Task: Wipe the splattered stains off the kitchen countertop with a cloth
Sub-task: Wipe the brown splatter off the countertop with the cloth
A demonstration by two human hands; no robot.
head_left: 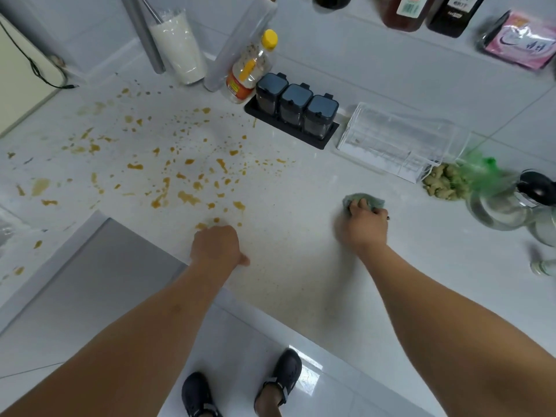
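The right hand [365, 225] has its fingers curled over a bunched green cloth [365, 200], pressing it on the worktop [301, 266] to the right, well apart from the orange stains [168, 173] spread over the left and middle. The left hand [216, 245] rests as a loose fist, its grip holding nothing, at the near edge of the splatter. Wiping looks barely begun; next, the cloth must sweep left across the stains, clear of the spice jars [296, 109]
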